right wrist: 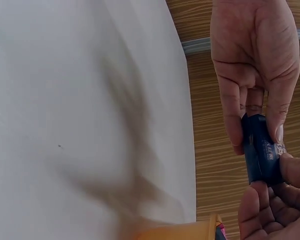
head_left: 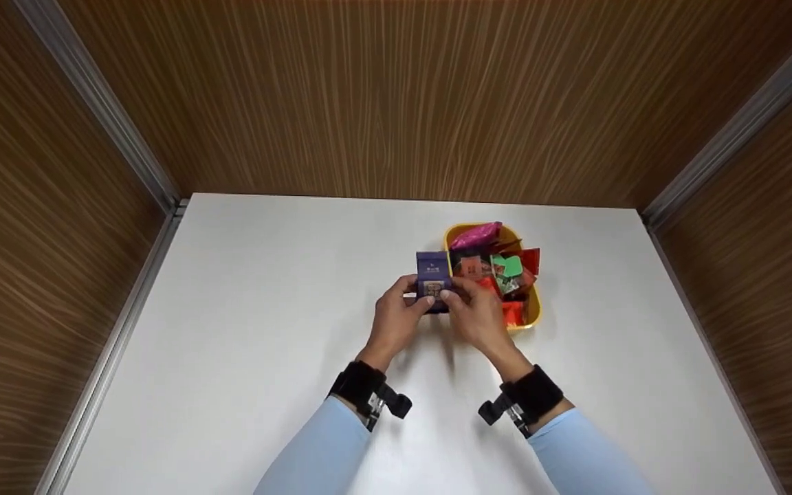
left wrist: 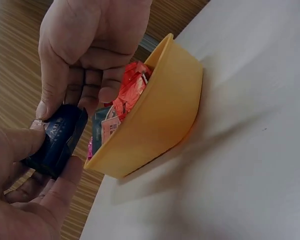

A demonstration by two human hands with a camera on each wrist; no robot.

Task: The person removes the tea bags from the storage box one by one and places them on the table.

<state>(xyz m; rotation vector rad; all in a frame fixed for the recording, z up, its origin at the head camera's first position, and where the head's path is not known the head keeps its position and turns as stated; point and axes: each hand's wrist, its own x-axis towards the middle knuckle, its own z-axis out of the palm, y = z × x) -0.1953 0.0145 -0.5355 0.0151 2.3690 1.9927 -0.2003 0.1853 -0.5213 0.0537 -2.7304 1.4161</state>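
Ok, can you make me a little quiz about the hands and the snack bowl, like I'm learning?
1. True or false: both hands hold the dark blue box.
2. What colour is the bowl that holds the snack packets?
A. green
B. yellow
C. white
3. Fill in: the bowl stands on the white ____.

Key:
1. True: the left hand and the right hand both pinch it, just to the left of the bowl.
2. B, yellow.
3. table.
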